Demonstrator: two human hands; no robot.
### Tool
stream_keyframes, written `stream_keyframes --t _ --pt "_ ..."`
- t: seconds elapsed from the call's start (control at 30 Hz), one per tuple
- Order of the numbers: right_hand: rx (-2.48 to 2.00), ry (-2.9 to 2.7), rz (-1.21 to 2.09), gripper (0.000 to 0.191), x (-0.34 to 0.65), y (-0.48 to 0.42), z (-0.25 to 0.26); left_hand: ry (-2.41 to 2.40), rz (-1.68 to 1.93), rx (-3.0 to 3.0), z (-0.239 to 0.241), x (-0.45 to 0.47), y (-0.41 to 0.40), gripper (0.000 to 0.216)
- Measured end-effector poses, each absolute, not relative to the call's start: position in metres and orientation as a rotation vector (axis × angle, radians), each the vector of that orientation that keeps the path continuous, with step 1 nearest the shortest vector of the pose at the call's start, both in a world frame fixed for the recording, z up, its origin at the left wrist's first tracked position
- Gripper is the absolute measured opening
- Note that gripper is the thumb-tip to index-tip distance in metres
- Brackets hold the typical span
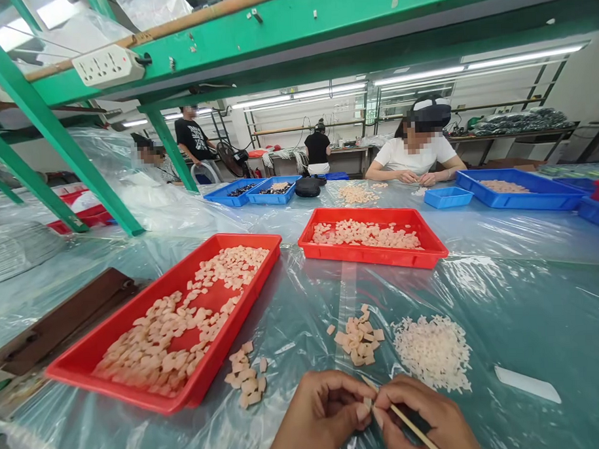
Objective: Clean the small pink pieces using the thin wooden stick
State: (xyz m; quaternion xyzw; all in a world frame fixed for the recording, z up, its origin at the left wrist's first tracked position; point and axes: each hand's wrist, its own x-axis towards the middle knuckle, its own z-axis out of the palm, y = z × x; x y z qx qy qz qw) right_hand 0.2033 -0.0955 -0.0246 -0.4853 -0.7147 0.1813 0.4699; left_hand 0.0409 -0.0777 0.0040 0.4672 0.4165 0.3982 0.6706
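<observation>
Gripping — left fingers (352, 416), a small pale piece (367, 402) at their tips; right fingers (402, 394), a thin stick (415, 429).

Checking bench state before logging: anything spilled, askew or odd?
Only the white strip seems slightly odd: it lies alone, right of the white pile, shaped unlike those small pieces. It may belong there.

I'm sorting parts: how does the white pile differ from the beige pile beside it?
The white pile is broader; the beige pile is smaller. The white pile has small, irregular pieces, the beige pile larger, blocky ones. Both lie loose on the plastic-covered table.
</observation>
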Motion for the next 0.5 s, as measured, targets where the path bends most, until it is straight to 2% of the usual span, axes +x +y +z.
stream_keyframes --t 0.17,0.3,0.4,0.5 --pt "-1.424 -1.620 0.416 0.012 0.226 -0.092 -0.004 1.147 0.936 1.334 0.012 0.034 -0.076 0.023" --pt "-1.616 -1.491 0.342 0.014 0.244 -0.085 0.002 1.143 0.722 1.784 0.008 0.040 -0.079 0.016" --pt "-1.568 -1.474 0.311 0.024 0.248 -0.083 -0.002 1.113 0.560 2.061 0.004 0.044 -0.079 0.024" --pt "-1.405 -1.573 0.384 0.023 0.241 -0.087 -0.006 1.118 0.490 2.153 0.003 0.043 -0.079 0.025"
